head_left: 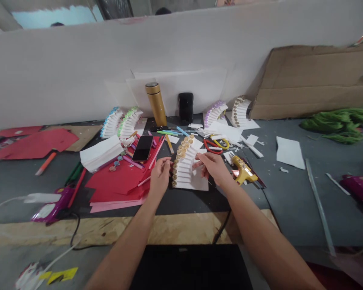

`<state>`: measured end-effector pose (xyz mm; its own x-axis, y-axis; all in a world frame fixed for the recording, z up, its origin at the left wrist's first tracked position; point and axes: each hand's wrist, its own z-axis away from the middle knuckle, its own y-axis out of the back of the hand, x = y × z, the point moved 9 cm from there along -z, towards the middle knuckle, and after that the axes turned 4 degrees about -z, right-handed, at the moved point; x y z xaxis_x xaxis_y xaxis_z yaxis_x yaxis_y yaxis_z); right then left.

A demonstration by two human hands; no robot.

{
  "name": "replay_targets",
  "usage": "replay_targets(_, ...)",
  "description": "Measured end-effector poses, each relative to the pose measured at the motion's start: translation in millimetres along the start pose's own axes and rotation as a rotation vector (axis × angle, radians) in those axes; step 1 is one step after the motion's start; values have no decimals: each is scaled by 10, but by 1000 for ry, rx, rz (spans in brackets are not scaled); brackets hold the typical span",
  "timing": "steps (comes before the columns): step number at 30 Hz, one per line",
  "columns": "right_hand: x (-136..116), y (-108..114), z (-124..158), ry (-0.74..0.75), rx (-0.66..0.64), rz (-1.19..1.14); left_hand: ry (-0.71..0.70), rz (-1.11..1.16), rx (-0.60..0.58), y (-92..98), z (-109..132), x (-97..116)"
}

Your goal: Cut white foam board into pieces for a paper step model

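A white paper staircase model [186,167] with a row of gold discs down its left edge lies on the dark table in front of me. My left hand [159,177] rests against its left side, fingers curled by the gold discs. My right hand [213,168] lies on the model's right side, fingers pinching a white step strip. A yellow glue gun [243,170] sits just right of my right hand. Red paper sheets [115,185] lie left of my left hand, with a black phone [142,148] on top.
Finished stair models stand at the back: blue and green [121,122], purple [214,112], gold [240,110]. A gold flask [156,104], a black object [186,106], cardboard [314,82], green yarn [341,125], purple glue guns [53,207] [361,189], pens and paper scraps surround them.
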<state>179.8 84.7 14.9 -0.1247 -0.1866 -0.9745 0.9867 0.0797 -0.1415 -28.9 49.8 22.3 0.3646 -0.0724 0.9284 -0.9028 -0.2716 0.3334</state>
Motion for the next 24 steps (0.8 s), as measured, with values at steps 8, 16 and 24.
replay_targets(8, 83, -90, -12, 65, -66, 272, -96, -123, -27, -105, 70, 123)
replay_targets(16, 25, -48, -24, 114, 10, 153, -137, 8, -92, -166, 97, 184)
replay_targets(24, -101, 153, -18, 155, 175, -36, -310, -37, -158, -259, 125, 236)
